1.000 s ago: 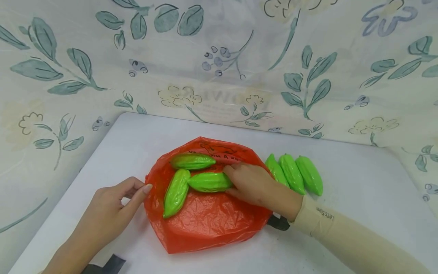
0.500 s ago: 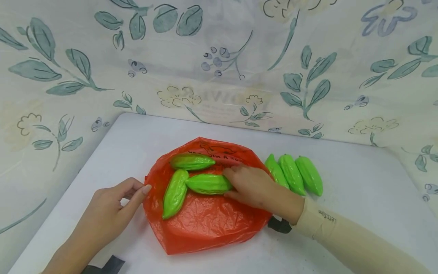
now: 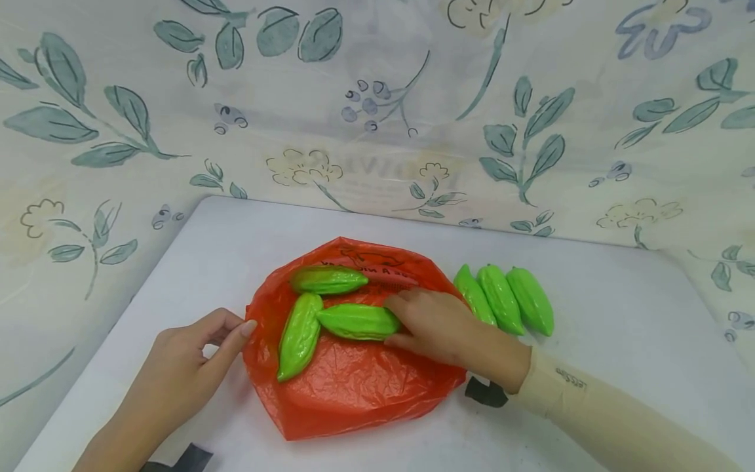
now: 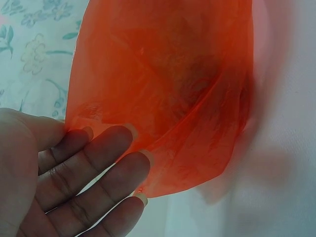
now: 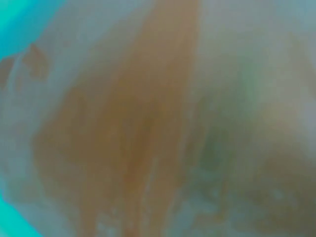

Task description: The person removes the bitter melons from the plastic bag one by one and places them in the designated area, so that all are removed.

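A red plastic bag (image 3: 354, 393) lies with its mouth spread wide. My left hand (image 3: 189, 357) pinches the bag's left rim between thumb and index finger; in the left wrist view the other fingers rest along the plastic. Inside the bag, my right hand (image 3: 439, 328) grips the right end of a ridged green bitter melon (image 3: 356, 322). Its fingertips are partly hidden behind the melon. Two more bitter melons lie in the bag, one tilted at the left (image 3: 299, 337) and one lying crosswise farther back (image 3: 327, 280). The right wrist view is mostly a blur of bag plastic.
Three more green bitter melons (image 3: 501, 300) lie side by side on the white table (image 3: 613, 314), right of the bag. A black strip (image 3: 486, 392) shows beneath the right wrist, another dark piece (image 3: 191, 459) by the left. A floral cloth (image 3: 377, 111) hangs behind.
My right hand has come slightly nearer with the gripped bitter melon. The head view has shifted a little. The left hand keeps its pinch on the rim.
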A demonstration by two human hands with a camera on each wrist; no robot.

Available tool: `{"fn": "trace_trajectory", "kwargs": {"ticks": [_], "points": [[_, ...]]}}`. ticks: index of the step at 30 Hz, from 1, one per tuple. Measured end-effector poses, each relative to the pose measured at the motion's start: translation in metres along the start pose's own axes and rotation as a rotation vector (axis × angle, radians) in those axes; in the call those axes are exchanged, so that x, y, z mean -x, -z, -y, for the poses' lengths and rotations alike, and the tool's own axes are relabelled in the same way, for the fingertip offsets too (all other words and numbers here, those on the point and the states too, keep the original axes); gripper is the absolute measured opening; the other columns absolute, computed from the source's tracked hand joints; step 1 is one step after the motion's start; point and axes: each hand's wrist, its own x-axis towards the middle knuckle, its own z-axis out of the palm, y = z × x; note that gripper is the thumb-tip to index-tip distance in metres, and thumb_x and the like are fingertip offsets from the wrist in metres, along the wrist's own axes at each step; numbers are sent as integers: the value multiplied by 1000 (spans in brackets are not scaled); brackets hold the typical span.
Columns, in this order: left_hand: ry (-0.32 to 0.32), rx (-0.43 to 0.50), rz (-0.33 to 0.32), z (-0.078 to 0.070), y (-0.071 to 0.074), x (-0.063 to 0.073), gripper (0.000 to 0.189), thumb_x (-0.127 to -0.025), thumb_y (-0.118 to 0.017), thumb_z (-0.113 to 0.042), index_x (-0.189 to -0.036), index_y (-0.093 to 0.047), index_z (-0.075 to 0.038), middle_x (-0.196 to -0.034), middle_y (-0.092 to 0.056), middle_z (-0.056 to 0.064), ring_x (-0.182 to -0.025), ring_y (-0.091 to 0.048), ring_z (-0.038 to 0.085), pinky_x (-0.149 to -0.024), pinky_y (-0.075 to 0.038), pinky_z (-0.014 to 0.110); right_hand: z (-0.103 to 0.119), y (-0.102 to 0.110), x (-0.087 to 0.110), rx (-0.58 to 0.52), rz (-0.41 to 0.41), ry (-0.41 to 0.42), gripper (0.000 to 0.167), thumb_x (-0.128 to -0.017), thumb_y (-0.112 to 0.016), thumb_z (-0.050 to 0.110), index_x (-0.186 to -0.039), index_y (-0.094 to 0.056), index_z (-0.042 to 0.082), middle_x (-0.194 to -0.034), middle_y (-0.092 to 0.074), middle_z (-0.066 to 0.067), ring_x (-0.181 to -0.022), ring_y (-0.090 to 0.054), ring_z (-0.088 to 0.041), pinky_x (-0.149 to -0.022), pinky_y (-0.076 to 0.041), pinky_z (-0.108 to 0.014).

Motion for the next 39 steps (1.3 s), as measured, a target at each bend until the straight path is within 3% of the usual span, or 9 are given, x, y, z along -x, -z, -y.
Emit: {"fn": "trace_trajectory", "kwargs": {"ticks": [9,21,30,39], "points": [[10,-4,14,-1,0,1,12,-102,-70,-31,-101,-70,-19,-89,-74,-9,-82,-67,15,-69,-59,27,1,0,5,-45,24,0,38,-93,-80,43,-117,-67,17,-98,-66,7,-89,-60,-11,-78,-55,-27],[23,-5,30,-1,0,0,14,-103,-69,-32,-102,-70,-18,-90,-74,-8,-81,-66,15,-69,-57,25,2,3,14,-18,-11,-6,51,-95,-77,45,-133,-66,12,-116,-71,0,-104,-66,-16,-88,-58,-35],[2,-3,19,-1,0,0,12,-103,-69,-31,-101,-70,-18,-89,-74,-8,-81,-67,15,-69,-60,31,3,7,21,-24,-49,19,51,-95,-76,46,-131,-66,12,-113,-71,0,-102,-66,-16,-87,-58,-34],[-15,-2,4,-1,0,0,10,-102,-70,-29,-100,-69,-19,-87,-73,-10,-80,-66,14,-68,-56,24,3,11,32,-29,-72,21,53,-97,-73,48,-135,-65,12,-117,-70,0,-106,-66,-17,-88,-58,-35]]}}
